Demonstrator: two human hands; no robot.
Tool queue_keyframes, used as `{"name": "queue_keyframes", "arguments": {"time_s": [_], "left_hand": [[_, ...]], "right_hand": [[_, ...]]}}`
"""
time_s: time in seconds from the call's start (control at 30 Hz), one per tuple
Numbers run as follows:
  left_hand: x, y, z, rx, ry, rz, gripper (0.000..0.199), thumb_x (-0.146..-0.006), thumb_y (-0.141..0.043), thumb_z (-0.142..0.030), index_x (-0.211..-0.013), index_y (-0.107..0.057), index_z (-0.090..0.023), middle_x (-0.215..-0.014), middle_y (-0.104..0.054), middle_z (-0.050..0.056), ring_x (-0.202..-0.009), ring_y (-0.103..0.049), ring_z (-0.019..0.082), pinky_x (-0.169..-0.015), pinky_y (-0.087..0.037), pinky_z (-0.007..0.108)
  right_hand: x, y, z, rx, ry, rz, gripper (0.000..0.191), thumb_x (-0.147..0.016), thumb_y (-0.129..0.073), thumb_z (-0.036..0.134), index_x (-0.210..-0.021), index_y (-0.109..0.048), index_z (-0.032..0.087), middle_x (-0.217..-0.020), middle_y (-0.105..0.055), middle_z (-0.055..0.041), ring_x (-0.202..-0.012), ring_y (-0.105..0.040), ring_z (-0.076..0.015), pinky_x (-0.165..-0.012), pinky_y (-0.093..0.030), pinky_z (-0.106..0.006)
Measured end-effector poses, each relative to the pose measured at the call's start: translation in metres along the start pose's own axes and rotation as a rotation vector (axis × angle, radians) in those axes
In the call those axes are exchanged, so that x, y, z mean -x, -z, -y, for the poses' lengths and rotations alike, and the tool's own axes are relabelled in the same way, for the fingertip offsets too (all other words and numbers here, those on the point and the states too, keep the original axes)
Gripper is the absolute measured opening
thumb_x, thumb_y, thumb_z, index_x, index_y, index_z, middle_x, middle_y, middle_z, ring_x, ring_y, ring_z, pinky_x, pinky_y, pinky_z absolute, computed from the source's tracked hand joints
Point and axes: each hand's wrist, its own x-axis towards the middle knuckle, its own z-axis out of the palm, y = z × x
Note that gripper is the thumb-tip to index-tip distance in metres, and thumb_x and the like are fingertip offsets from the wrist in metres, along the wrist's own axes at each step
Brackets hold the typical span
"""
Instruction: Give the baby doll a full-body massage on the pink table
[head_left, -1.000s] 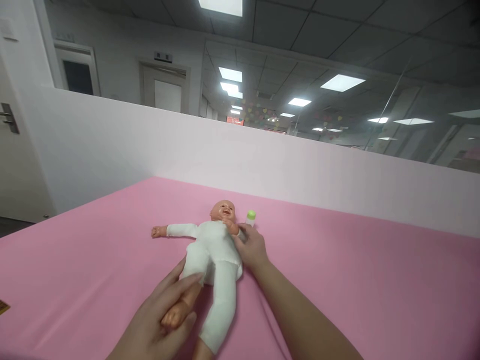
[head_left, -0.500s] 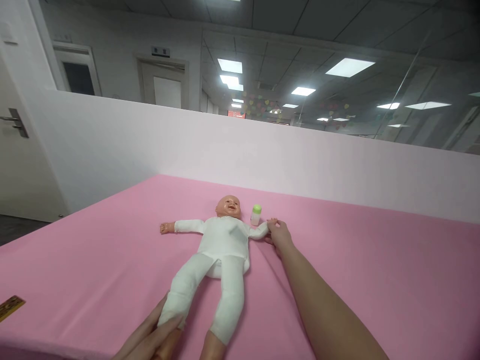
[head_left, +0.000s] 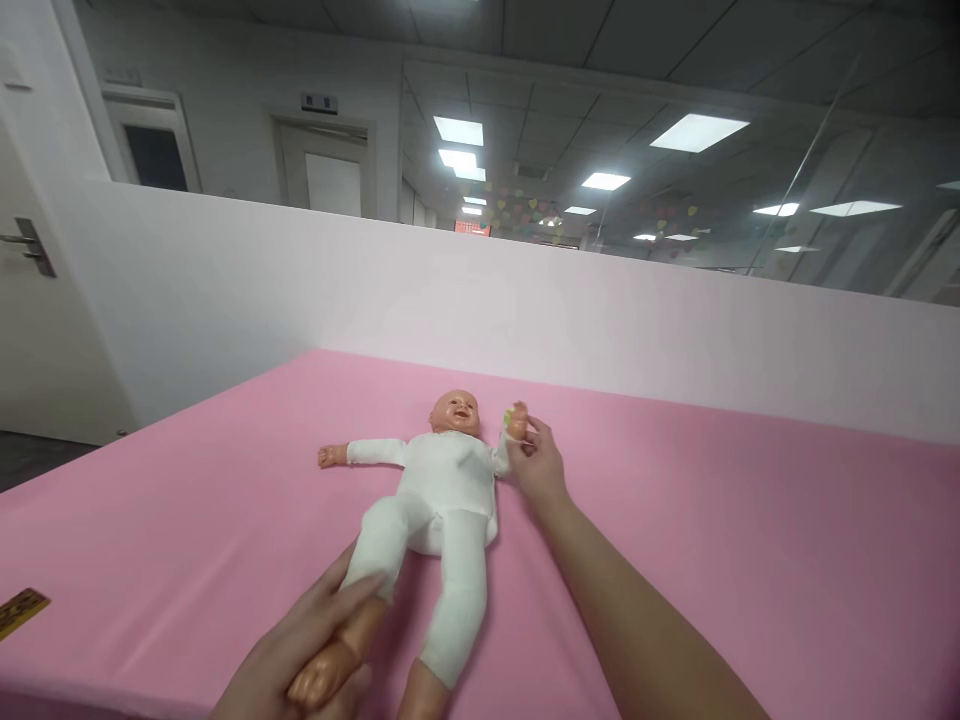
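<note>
Doll on its back on a pink sheet, centre of the frame, head uppermost, legs running toward the lower edge. Left grip, lower left of the frame, curls round the lower part of one leg, the foot lying within the curve of the fingers; knee bent. Right grip, right of centre, holds the doll's small hand near the wrist, thumb and fingers closed about it, that arm bent upward beside the head. Opposite arm lies straight out to the left of the frame, untouched. Handling, my judgement: limbs look sewn to a soft cloth body, so support each close to its joint, bend slowly and evenly, avoid tugging at the seams; watch that lifting the leg does not drag the body askew. Pressure light at the wrist, firmer under the calf. A scrap of green shows behind the doll's raised hand, too covered to identify; mind it when swinging the arm. Yellow strip at far lower left, well apart. Low white wall behind.
</note>
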Motion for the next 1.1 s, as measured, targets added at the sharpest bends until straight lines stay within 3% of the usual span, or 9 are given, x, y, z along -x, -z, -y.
{"name": "queue_keyframes", "arguments": {"time_s": [0.1,0.23,0.47,0.67,0.77,0.9,1.0,1.1], "left_hand": [[-0.032,-0.003,-0.007,0.018,0.042,0.089,0.05,-0.091,-0.068,-0.034,-0.141,-0.07,-0.035,-0.162,-0.05,0.002,-0.151,-0.044,0.033,-0.121,-0.04,0.047],[-0.077,-0.013,-0.014,0.11,0.133,0.117,0.054,-0.092,-0.066,-0.038,-0.145,-0.066,-0.026,-0.155,-0.058,0.009,-0.145,-0.053,0.034,-0.119,-0.045,0.05],[-0.126,-0.037,-0.005,0.243,0.251,0.179,0.059,-0.089,-0.066,-0.038,-0.145,-0.064,-0.021,-0.139,-0.069,0.009,-0.132,-0.063,0.033,-0.113,-0.049,0.05],[-0.116,-0.033,-0.011,0.194,0.247,0.149,0.056,-0.088,-0.066,-0.037,-0.143,-0.066,-0.023,-0.134,-0.072,0.008,-0.129,-0.065,0.033,-0.111,-0.052,0.049],[-0.09,-0.023,-0.012,0.1,0.132,0.103,0.052,-0.089,-0.066,-0.038,-0.14,-0.069,-0.025,-0.153,-0.059,0.009,-0.143,-0.054,0.035,-0.115,-0.049,0.048],[-0.046,-0.009,0.001,-0.076,-0.009,0.075,0.051,-0.093,-0.065,-0.033,-0.144,-0.065,-0.031,-0.165,-0.046,0.006,-0.153,-0.041,0.033,-0.121,-0.04,0.049],[-0.017,-0.001,0.011,-0.124,-0.095,0.07,0.052,-0.093,-0.065,-0.032,-0.146,-0.063,-0.035,-0.166,-0.044,0.004,-0.151,-0.045,0.033,-0.119,-0.043,0.046],[0.004,0.005,0.014,-0.188,-0.147,0.042,0.054,-0.093,-0.066,-0.028,-0.146,-0.062,-0.039,-0.164,-0.048,0.002,-0.146,-0.051,0.031,-0.117,-0.045,0.042]], "right_hand": [[0.022,-0.017,0.02,0.205,0.31,0.209,0.048,-0.092,-0.068,0.025,-0.139,-0.062,0.032,-0.124,-0.075,-0.0021,-0.107,-0.071,-0.0247,-0.096,-0.057,-0.04],[0.036,-0.028,0.033,0.399,0.592,0.361,0.047,-0.089,-0.06,0.007,-0.129,-0.071,0.031,-0.124,-0.075,-0.0013,-0.115,-0.066,-0.0257,-0.107,-0.048,-0.043],[0.033,-0.031,0.028,0.492,0.692,0.457,0.05,-0.089,-0.057,0.001,-0.127,-0.075,0.028,-0.13,-0.073,-0.0062,-0.119,-0.064,-0.027,-0.108,-0.047,-0.045],[0.037,-0.025,0.035,0.356,0.49,0.435,0.042,-0.095,-0.06,0.013,-0.131,-0.07,0.032,-0.127,-0.074,-0.0012,-0.118,-0.066,-0.0252,-0.104,-0.05,-0.041],[0.032,-0.017,0.026,0.27,0.35,0.355,0.042,-0.098,-0.063,0.026,-0.139,-0.064,0.034,-0.13,-0.073,-0.0021,-0.118,-0.067,-0.0264,-0.099,-0.053,-0.04],[0.012,-0.007,0.0,0.113,0.109,0.155,0.055,-0.096,-0.067,0.043,-0.147,-0.053,0.029,-0.118,-0.075,-0.0052,-0.099,-0.073,-0.0252,-0.087,-0.058,-0.038],[-0.005,0.002,-0.018,0.009,-0.032,0.021,0.057,-0.093,-0.069,0.046,-0.144,-0.053,0.026,-0.109,-0.077,-0.0055,-0.092,-0.074,-0.0241,-0.082,-0.06,-0.035],[-0.02,0.015,-0.032,-0.003,-0.219,-0.031,0.059,-0.089,-0.072,0.045,-0.142,-0.052,0.027,-0.116,-0.076,-0.0071,-0.093,-0.075,-0.0229,-0.079,-0.061,-0.032]]}}
